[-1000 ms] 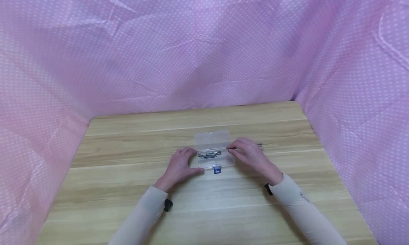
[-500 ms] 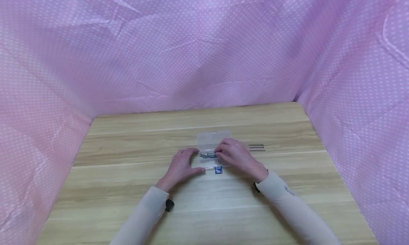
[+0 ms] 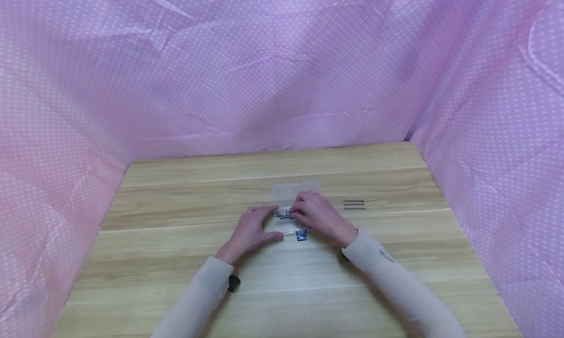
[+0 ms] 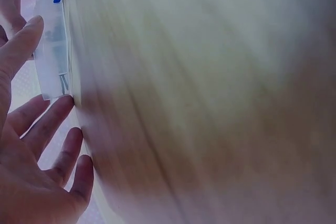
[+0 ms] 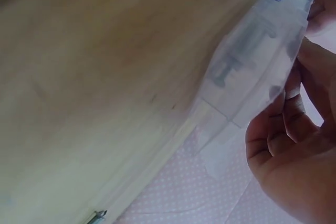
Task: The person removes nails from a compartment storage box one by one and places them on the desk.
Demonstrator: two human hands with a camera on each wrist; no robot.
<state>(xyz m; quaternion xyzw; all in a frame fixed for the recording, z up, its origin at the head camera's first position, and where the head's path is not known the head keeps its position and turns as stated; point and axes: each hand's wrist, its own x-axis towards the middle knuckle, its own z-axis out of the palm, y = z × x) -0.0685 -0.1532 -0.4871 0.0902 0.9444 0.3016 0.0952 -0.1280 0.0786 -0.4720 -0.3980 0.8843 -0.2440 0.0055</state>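
Clear plastic box (image 3: 294,208) open on counter (image 3: 176,259), screws (image 3: 286,214) inside. Light, thin-walled, slippery; hold by end walls. Left hand (image 3: 250,230) flat, steadying box end. Right hand (image 3: 319,215) curled over box; grip contents hidden.

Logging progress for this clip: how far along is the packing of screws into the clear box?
Several screws already lie in the open clear box. The right hand is over the box, its grip unclear; the left hand steadies the box. Two screws remain on the table, lid open.
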